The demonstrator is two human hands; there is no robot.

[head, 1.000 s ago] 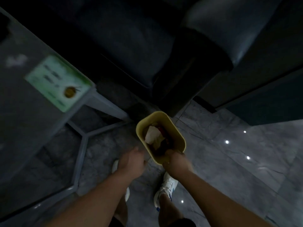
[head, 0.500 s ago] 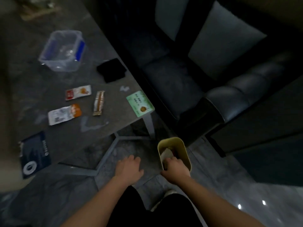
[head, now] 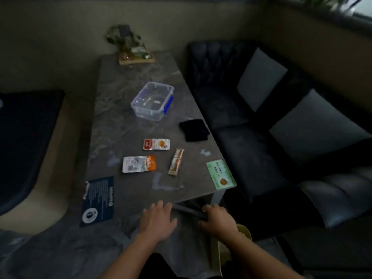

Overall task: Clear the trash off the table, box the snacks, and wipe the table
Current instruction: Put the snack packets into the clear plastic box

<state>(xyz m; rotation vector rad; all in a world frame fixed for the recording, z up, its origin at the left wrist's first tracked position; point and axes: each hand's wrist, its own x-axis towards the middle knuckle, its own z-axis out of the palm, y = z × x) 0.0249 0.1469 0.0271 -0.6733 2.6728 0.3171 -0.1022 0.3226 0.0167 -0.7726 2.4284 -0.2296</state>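
Observation:
Three snack packets lie on the grey table (head: 128, 125): a red-and-white one (head: 156, 144), a white-and-orange one (head: 138, 163) and a brown bar (head: 176, 162). A clear plastic box (head: 152, 101) with blue clips stands farther back, and a black cloth (head: 194, 130) lies near the right edge. My left hand (head: 158, 221) hovers open, fingers spread, over the table's near edge. My right hand (head: 218, 220) is beside it, fingers loosely curled with nothing in them, just above the yellow trash bin (head: 246, 232) on the floor, mostly hidden by my arm.
A green card (head: 220, 174) lies at the table's right corner and a dark blue card (head: 98, 201) at the near left edge. A plant on a tray (head: 132, 51) stands at the far end. A dark sofa (head: 271, 137) with grey cushions runs along the right; another seat (head: 26, 141) is on the left.
My view has risen from the bin on the floor to the whole table. My right hand has left the bin's rim, and both hands have come up to the table's near edge.

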